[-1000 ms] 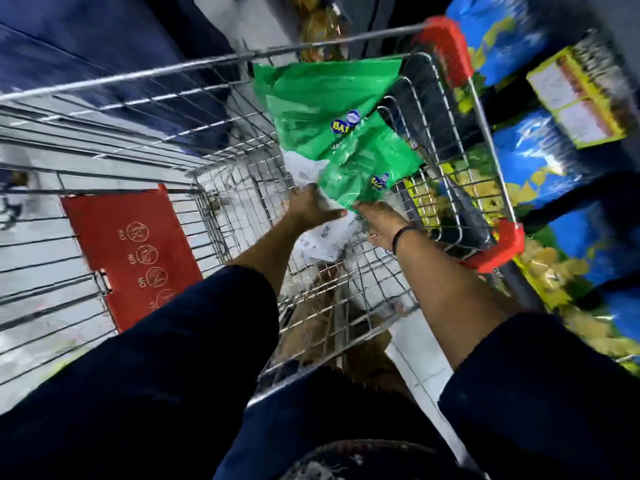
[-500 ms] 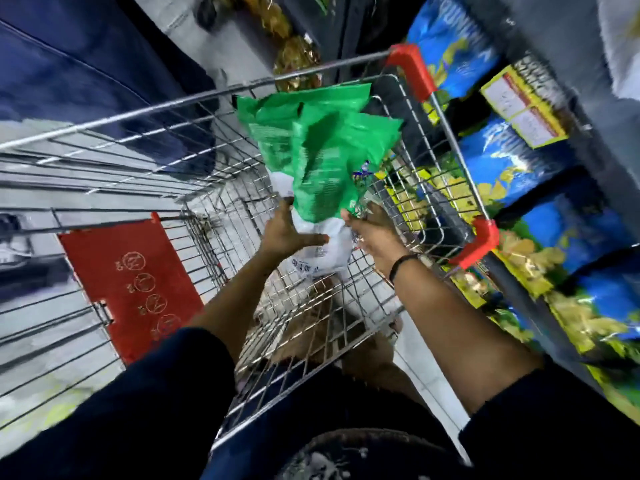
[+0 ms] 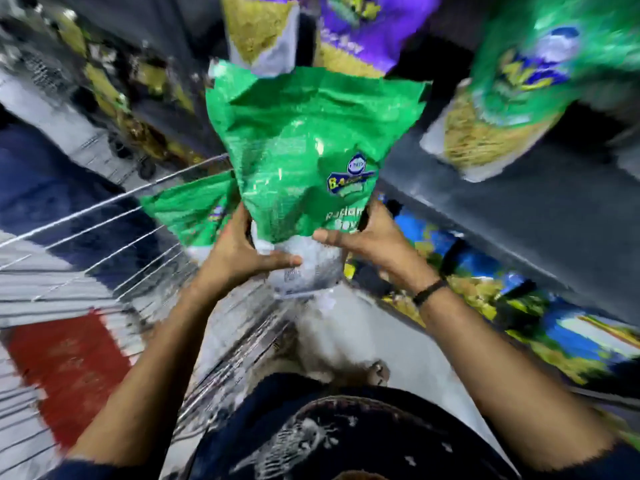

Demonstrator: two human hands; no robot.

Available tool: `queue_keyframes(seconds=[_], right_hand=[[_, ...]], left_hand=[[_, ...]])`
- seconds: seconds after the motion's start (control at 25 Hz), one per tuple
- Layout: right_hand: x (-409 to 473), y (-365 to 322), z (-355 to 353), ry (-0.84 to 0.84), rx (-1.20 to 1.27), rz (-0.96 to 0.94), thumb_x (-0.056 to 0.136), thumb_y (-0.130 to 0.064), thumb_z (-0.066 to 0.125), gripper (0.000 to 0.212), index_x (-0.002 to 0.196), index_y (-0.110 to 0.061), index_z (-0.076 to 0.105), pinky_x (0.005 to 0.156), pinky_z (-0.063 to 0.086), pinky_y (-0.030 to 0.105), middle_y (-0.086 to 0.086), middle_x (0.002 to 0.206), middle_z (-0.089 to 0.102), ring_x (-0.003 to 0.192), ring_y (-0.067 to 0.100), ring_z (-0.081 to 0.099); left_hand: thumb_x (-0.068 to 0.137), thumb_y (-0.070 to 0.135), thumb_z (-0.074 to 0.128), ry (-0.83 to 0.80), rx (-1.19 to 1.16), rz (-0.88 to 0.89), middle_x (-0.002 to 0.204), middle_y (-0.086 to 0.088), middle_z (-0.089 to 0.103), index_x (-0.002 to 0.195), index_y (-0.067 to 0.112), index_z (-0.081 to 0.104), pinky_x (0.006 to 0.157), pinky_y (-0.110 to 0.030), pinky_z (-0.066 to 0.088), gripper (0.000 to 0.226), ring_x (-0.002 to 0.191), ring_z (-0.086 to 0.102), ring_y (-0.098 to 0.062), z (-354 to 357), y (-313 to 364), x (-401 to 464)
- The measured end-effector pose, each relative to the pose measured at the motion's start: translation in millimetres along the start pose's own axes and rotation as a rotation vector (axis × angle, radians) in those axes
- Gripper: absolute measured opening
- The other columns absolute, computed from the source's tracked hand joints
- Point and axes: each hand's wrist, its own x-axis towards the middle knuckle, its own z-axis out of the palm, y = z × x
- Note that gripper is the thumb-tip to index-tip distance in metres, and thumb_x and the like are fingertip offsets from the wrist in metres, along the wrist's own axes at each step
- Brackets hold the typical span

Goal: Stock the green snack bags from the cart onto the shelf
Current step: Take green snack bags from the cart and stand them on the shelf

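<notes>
A large green snack bag (image 3: 304,147) with a clear lower end is held upright in front of me, above the wire cart (image 3: 114,237). My left hand (image 3: 239,251) grips its lower left side and my right hand (image 3: 374,237) grips its lower right side. A second green bag (image 3: 187,213) shows behind my left hand, over the cart's rim; what holds it is hidden. The grey shelf (image 3: 485,202) runs to the right, with a matching green bag (image 3: 519,77) standing on it.
Purple and yellow bags (image 3: 346,26) stand on the shelf above the held bag. Blue and yellow bags (image 3: 502,289) fill the lower shelf at the right. The cart's red seat flap (image 3: 69,362) is at the lower left. The whole view is motion-blurred.
Both hands have lifted the green bags up out of the cart and toward the shelf. The view has swung up and right, so upper shelf bags now show.
</notes>
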Motion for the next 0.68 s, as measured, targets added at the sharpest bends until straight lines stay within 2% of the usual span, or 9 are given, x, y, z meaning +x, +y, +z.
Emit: queue_keyframes(seconds=[0.08,0.2,0.32,0.44,0.52,0.6,0.68], right_hand=[[-57.5,0.5,-63.7,0.148,-0.038,-0.055,0.065,0.003,0.076,0.058,0.117,-0.002,0.05,0.073,0.05,0.007,0.0,0.103,0.067,0.082,-0.008,0.064],[-105.5,5.8,-127.8,0.313,-0.06,-0.079,0.064,-0.002,0.078,0.05,0.106,-0.012,0.056,0.079,0.053,0.017,0.003,0.103,0.068,0.089,0.005,0.065],[-154.7,6.2,-211.9,0.532,-0.086,-0.134,0.066,-0.003,0.077,0.042,0.101,-0.016,0.058,0.082,0.054,0.023,0.009,0.106,0.067,0.09,0.013,0.064],[-168.0,-0.7,-282.3,0.666,-0.119,-0.211,0.063,-0.007,0.079,0.044,0.103,-0.01,0.061,0.085,0.053,0.029,0.006,0.102,0.07,0.091,0.012,0.064],[-163.0,-3.5,-326.7,0.756,-0.093,-0.269,0.057,-0.015,0.08,0.051,0.104,-0.011,0.06,0.085,0.054,0.027,0.0,0.098,0.072,0.09,0.009,0.065],[-156.6,-2.3,-361.1,0.834,-0.11,-0.286,0.054,-0.02,0.08,0.07,0.116,0.0,0.053,0.088,0.053,0.026,0.012,0.111,0.066,0.096,0.012,0.063],[-149.4,12.3,-382.5,0.852,-0.123,-0.276,0.06,-0.015,0.079,0.073,0.122,0.004,0.047,0.086,0.053,0.018,0.019,0.123,0.06,0.096,0.007,0.062]], left_hand=[[0.036,0.045,0.084,-0.13,0.016,0.102,0.121,0.004,0.06,0.122,0.01,0.048,0.088,0.001,0.038,0.1,0.109,0.055,0.003,64.7,33.0,-7.6],[0.038,0.039,0.09,-0.279,-0.018,0.192,0.115,0.002,0.06,0.119,0.008,0.049,0.082,0.003,0.038,0.095,0.096,0.056,0.015,135.4,68.1,-2.9],[0.042,0.035,0.089,-0.427,0.051,0.334,0.119,-0.001,0.056,0.122,0.004,0.046,0.084,0.003,0.038,0.095,0.107,0.054,-0.005,230.5,119.4,19.8],[0.034,0.059,0.084,-0.546,0.026,0.441,0.129,-0.01,0.056,0.127,0.003,0.043,0.096,-0.008,0.041,0.116,0.118,0.052,-0.017,304.0,173.4,57.8],[0.035,0.048,0.086,-0.576,0.046,0.485,0.131,-0.014,0.054,0.129,0.002,0.039,0.093,-0.007,0.04,0.115,0.119,0.05,-0.018,342.7,205.2,83.6],[0.043,0.03,0.084,-0.618,0.063,0.507,0.131,-0.017,0.052,0.128,0.001,0.038,0.094,-0.008,0.041,0.101,0.118,0.049,-0.018,376.3,229.9,99.8],[0.046,0.025,0.081,-0.649,0.062,0.474,0.132,-0.021,0.051,0.128,0.0,0.037,0.105,-0.029,0.043,0.097,0.118,0.049,-0.021,400.4,234.7,109.8]])
